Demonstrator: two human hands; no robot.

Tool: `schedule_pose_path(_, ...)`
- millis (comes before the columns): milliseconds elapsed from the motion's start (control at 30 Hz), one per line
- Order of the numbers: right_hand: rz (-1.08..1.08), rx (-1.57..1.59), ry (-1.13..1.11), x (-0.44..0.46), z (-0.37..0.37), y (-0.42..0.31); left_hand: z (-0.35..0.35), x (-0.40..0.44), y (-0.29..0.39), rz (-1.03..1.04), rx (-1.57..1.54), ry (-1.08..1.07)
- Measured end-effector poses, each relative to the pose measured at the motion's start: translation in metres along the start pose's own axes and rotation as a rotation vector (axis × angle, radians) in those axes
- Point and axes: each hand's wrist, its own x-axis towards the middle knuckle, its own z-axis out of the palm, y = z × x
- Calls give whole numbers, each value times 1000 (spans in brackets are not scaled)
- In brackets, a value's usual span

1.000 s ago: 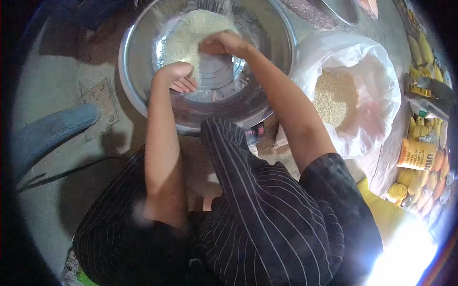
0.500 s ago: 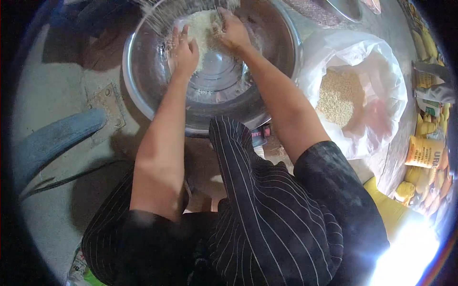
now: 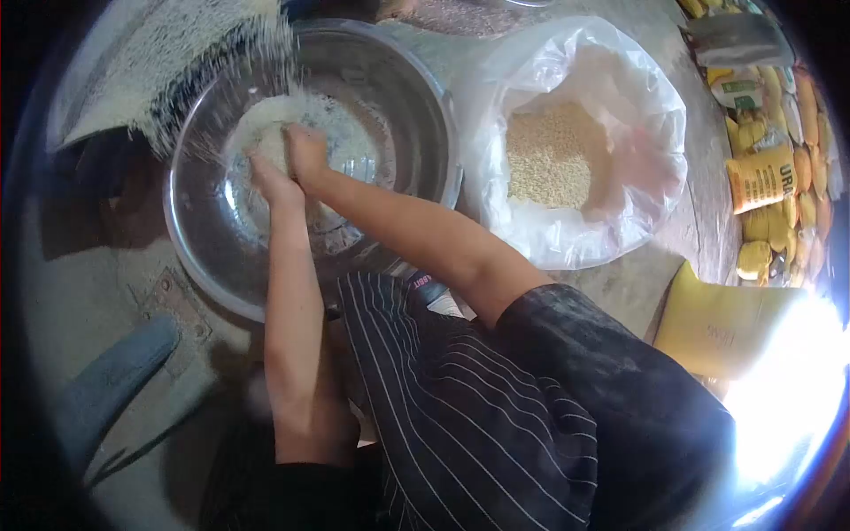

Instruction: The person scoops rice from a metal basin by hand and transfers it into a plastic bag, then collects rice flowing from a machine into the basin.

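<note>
My left hand (image 3: 275,186) and my right hand (image 3: 306,159) are close together inside a wide metal basin (image 3: 416,115). They are cupped around pale, rice-like grain (image 3: 273,146), with the fingertips partly buried in it or hidden. More grain lies in the basin around them. At the upper left, a sheet or tray heaped with similar grain (image 3: 190,66) tips over the basin's rim, and loose grains fall in a blurred stream. Whatever supports that sheet or tray is out of sight.
Right of the basin stands an open white plastic bag (image 3: 646,168) of tan grain (image 3: 553,155). Several yellow packets (image 3: 761,177) line the far right, near a yellow panel (image 3: 726,323). A blue curved pipe-like object (image 3: 124,376) is at lower left.
My hands have come together from opposite sides of the grain. The view has shifted, so the basin sits further left, and more of the grain-covered sheet or tray shows.
</note>
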Motion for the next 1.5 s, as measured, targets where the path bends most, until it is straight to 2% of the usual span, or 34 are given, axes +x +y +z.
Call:
schedule_pose_path(33, -6, -2, 14, 10, -8, 12, 5, -4, 2, -10, -1, -12)
schedule_pose_path(100, -8, 59, -12, -14, -10, -29, 21, -13, 20, -73, 57, 117)
schedule_pose_path(133, -9, 60, -8, -20, -8, -38, 17, -4, 14, 27, 79, 104)
schedule_pose_path(167, -15, 164, -43, -24, -8, -47, 19, -9, 17, 22, 78, 100)
schedule_pose_path(233, -34, 255, -72, -32, -14, -62, 30, -31, 34, 76, 32, 55)
schedule_pose_path(300, 83, 463, -107, -44, -23, -76, 40, -55, 46, 63, 14, 14)
schedule_pose_path(367, 28, 472, -93, -58, -36, -86, 47, -77, 51, 4, -60, -52)
schedule_pose_path(433, 87, 528, -84, -71, -50, -98, 56, -98, 53, 13, -48, -45)
schedule_pose_path(500, 77, 559, -47, -77, -62, -112, 65, -114, 53, -44, -120, -177)
schedule_pose_path(567, 69, 587, -13, -82, -76, -130, 82, -130, 55, -31, -117, -219)
schedule_pose_path(633, -20, 629, -23, -86, -90, -158, 102, -145, 59, -21, -115, -261)
schedule_pose_path(700, -166, 565, 41, -89, -109, -182, 123, -162, 62, -41, -131, -460)
schedule_pose_path(767, -272, 507, 91, -101, -132, -220, 156, -191, 62, -20, -66, -374)
schedule_pose_path(900, -458, 586, 141, -93, -197, -260, 212, -230, 39, 45, -48, -681)
schedule_pose_path(967, -582, 398, 178, -87, -233, -269, 229, -243, 16, 116, 29, -882)
schedule_pose_path(1000, -562, 286, 285, -80, -255, -270, 231, -247, 5, 120, 32, -871)
schedule_pose_path(1033, -540, 171, 391, -73, -273, -268, 230, -249, -5, 71, 177, -981)
schedule_pose_path(1067, -535, 177, 387, -67, -282, -266, 229, -249, -10, 20, 328, -1093)
schedule_pose_path(1100, -491, 69, 517, -64, -289, -264, 223, -243, -6, 20, 336, -1093)
schedule_pose_path(1133, -443, -40, 644, -61, -295, -260, 210, -230, -1, -3, 435, -1194)
schedule_pose_path(1167, -433, -35, 642, -64, -298, -258, 196, -216, 9, -28, 537, -1290)
schedule_pose_path(1233, -207, -963, 741, -71, -295, -253, 174, -190, 37, -300, 608, -1206)
schedule_pose_path(1267, -199, -957, 728, -70, -290, -251, 162, -173, 45, -344, 537, -1188)
schedule_pose_path(1300, -326, -963, 739, -68, -282, -249, 149, -155, 54, -381, 467, -1168)
schedule_pose_path(1333, -454, -968, 748, -66, -272, -247, 137, -134, 61, -328, 399, -1119)
schedule_pose_path(1367, -447, -959, 735, -66, -255, -246, 123, -114, 68, -277, 333, -1070)
schedule_pose_path(1433, -859, -828, 602, -71, -203, -243, 95, -81, 87, -131, 360, -793)
schedule_pose_path(1500, -880, -601, 358, -82, -146, -227, 53, -42, 88, -4, 491, -375)
